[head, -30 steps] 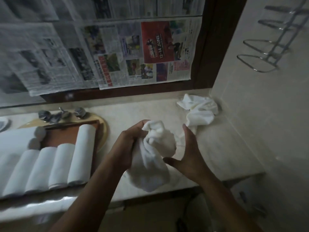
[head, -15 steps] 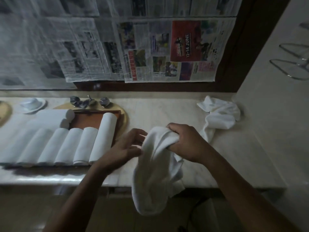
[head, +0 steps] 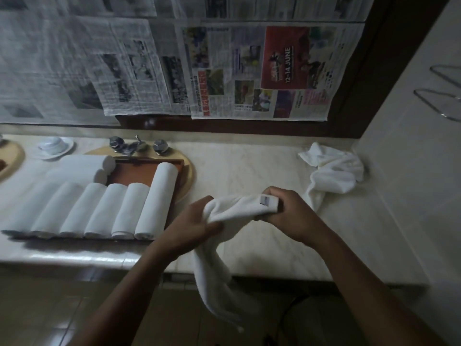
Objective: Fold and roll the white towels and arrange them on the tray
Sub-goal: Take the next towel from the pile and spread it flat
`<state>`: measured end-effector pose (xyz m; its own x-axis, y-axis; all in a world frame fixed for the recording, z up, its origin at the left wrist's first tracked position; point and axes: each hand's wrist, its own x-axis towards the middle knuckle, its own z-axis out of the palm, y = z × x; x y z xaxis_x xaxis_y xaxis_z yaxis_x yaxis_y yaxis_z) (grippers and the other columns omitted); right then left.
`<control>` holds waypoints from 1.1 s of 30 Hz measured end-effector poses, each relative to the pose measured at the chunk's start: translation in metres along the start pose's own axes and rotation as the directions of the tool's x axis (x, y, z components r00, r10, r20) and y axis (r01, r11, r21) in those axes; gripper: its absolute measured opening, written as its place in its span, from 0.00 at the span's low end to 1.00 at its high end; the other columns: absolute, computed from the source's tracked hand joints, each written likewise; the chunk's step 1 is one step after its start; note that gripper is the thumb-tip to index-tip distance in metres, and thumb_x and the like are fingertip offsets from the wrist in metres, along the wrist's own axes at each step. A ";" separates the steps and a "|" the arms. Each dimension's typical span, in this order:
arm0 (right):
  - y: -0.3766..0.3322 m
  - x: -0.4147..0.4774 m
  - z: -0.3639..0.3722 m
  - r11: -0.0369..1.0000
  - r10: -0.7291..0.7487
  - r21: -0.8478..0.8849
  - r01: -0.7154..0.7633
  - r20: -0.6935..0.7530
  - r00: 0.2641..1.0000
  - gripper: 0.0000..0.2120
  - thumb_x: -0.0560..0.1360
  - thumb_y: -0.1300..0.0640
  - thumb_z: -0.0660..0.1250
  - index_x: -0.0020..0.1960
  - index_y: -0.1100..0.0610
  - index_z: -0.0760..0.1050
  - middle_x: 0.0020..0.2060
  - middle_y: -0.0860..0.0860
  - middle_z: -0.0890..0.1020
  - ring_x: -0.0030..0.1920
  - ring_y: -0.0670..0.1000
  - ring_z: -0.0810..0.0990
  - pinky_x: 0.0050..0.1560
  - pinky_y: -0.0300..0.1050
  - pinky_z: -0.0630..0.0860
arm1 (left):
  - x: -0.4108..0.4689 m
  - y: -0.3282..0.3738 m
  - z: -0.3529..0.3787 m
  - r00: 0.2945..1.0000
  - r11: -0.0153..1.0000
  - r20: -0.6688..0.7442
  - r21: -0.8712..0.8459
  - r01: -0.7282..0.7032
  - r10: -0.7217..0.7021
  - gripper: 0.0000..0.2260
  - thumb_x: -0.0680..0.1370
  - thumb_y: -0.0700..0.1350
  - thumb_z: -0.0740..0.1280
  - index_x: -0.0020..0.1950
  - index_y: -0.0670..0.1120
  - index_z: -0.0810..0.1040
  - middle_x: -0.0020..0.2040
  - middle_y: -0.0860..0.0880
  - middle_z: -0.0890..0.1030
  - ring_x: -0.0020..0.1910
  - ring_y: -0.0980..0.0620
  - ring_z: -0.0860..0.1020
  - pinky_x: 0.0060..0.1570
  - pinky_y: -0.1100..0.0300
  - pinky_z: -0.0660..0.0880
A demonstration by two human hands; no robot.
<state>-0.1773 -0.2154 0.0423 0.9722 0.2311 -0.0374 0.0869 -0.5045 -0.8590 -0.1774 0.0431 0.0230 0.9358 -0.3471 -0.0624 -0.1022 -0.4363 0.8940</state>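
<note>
I hold a loose white towel [head: 234, 213] over the counter's front edge. My right hand [head: 289, 213] grips its corner with the small grey label, and my left hand [head: 194, 223] grips the same upper edge a little to the left. The rest of the cloth hangs down past the counter. A brown wooden tray [head: 139, 172] lies to the left, with several rolled white towels [head: 129, 211] side by side on it and more rolls [head: 84, 166] behind them. Another crumpled white towel [head: 334, 173] lies at the back right corner.
The marble counter [head: 249, 168] ends at a tiled wall [head: 411, 171] on the right, which carries wire holders [head: 441, 103]. Behind the tray sits a tan basin [head: 187, 171] with metal taps [head: 134, 146]. A white dish [head: 53, 146] stands far left. Newspaper [head: 224, 71] covers the mirror.
The bunched towel has been drawn out between my hands. My right hand moved right to the labelled corner, my left took hold of the edge, and the view shifted left.
</note>
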 end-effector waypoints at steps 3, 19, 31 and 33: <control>-0.008 0.008 0.015 0.980 -0.039 0.193 0.057 -0.095 0.995 0.10 0.71 0.65 0.76 0.47 0.54 0.80 0.42 0.51 0.85 0.47 0.54 0.85 0.51 0.54 0.83 | 0.007 0.004 0.014 0.999 0.996 -0.020 0.071 -0.045 0.046 0.08 0.73 0.50 0.73 0.51 0.52 0.80 0.46 0.52 0.84 0.48 0.51 0.83 0.48 0.41 0.81; 0.037 0.012 0.031 0.993 0.112 -0.038 -0.109 0.086 0.990 0.07 0.84 0.45 0.60 0.51 0.45 0.74 0.39 0.47 0.83 0.37 0.46 0.81 0.40 0.44 0.74 | 0.013 -0.019 0.005 0.958 0.988 -0.285 -0.156 -0.018 -0.027 0.07 0.81 0.49 0.70 0.48 0.49 0.87 0.45 0.46 0.85 0.47 0.48 0.83 0.47 0.44 0.81; 0.249 0.069 -0.011 0.584 0.469 -0.743 -0.326 -0.019 0.883 0.29 0.84 0.40 0.52 0.82 0.50 0.54 0.83 0.51 0.50 0.82 0.53 0.50 0.77 0.63 0.55 | 0.033 -0.018 0.043 0.973 0.962 -0.211 -0.268 0.040 -0.100 0.13 0.81 0.51 0.62 0.50 0.50 0.86 0.47 0.48 0.86 0.50 0.49 0.82 0.52 0.44 0.78; 0.268 0.051 -0.026 0.585 0.467 -0.718 -0.377 -0.082 0.880 0.28 0.85 0.41 0.49 0.81 0.51 0.55 0.83 0.49 0.51 0.82 0.50 0.49 0.77 0.62 0.55 | 0.036 -0.023 0.045 0.973 0.956 -0.189 -0.283 0.076 -0.133 0.14 0.82 0.51 0.61 0.51 0.50 0.86 0.49 0.48 0.86 0.52 0.48 0.83 0.55 0.41 0.78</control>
<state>-0.0986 -0.3607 -0.1766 0.9142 -0.1002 -0.3926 -0.1595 -0.9797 -0.1213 -0.1562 0.0033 -0.0198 0.9878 -0.1231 -0.0958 0.0686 -0.2085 0.9756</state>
